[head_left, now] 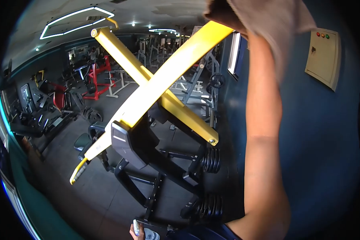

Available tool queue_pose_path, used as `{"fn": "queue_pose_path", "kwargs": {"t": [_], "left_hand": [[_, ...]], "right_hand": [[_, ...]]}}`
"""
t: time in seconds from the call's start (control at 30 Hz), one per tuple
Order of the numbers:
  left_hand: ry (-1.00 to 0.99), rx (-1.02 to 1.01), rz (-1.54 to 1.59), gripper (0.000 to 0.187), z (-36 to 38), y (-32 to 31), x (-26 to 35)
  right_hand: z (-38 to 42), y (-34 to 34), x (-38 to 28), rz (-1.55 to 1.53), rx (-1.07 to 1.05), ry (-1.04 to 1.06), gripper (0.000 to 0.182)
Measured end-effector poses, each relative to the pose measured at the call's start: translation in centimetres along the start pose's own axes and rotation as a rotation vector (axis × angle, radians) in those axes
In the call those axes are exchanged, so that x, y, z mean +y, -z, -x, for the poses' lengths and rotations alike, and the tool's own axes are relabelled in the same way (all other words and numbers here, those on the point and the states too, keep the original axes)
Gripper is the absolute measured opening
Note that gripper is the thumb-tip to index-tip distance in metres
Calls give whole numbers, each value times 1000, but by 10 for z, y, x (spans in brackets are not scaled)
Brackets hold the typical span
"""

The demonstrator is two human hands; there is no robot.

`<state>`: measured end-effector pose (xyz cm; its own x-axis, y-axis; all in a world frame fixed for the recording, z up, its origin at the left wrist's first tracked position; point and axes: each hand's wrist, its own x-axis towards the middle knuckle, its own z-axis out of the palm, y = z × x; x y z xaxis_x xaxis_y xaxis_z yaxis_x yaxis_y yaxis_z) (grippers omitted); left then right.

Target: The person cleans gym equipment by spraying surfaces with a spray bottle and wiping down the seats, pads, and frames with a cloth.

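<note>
My right arm [264,108] reaches up to the top of the view. A greyish-brown cloth [274,24], partly blurred, drapes over my right hand and hides its fingers. The cloth lies against the upper end of a long yellow lever arm [168,72] of a gym machine. At the bottom edge, my left hand [137,233] is closed around a spray bottle [151,234] with a white spray head. The frame edge cuts off part of that hand and bottle. A second yellow lever arm [190,118] crosses behind the first one.
The machine's black frame [160,192] stands below, with weight plates [212,206] at its right. A blue wall [308,152] with a beige panel box [323,58] rises close on my right. Red equipment [98,78] and racks fill the room behind.
</note>
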<state>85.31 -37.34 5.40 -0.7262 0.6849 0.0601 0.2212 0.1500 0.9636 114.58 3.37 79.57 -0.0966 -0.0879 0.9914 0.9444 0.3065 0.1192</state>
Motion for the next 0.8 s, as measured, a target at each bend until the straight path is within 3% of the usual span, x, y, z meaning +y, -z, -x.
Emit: {"fn": "queue_pose_path", "kwargs": {"t": [0.17,0.27,0.3,0.4,0.53,0.6,0.7,0.77,0.8], "left_hand": [[-16,24,77,20,19,11,-28],[-144,83,-20,20,19,7,-28],[-68,-97,-88,20,10,17,-12],[-60,-63,-60,21,2,11,14],[-19,-62,24,25,-8,-4,1],[-41,-19,-3,26,-10,-16,-27],[-38,22,-7,25,-11,-21,-5],[-21,-55,-11,25,-14,-24,4],[-3,-106,-24,24,-15,-24,9]], "right_hand": [[64,3,46,113,-38,-77,52],[108,5,67,167,-88,-115,53],[119,6,72,180,-101,-133,53],[153,10,90,225,-156,-188,54],[216,25,112,294,-244,-282,56],[253,39,120,334,-309,-358,56],[322,66,135,414,-426,-510,57],[369,81,142,454,-522,-621,58],[409,81,164,335,-446,-687,61]]}}
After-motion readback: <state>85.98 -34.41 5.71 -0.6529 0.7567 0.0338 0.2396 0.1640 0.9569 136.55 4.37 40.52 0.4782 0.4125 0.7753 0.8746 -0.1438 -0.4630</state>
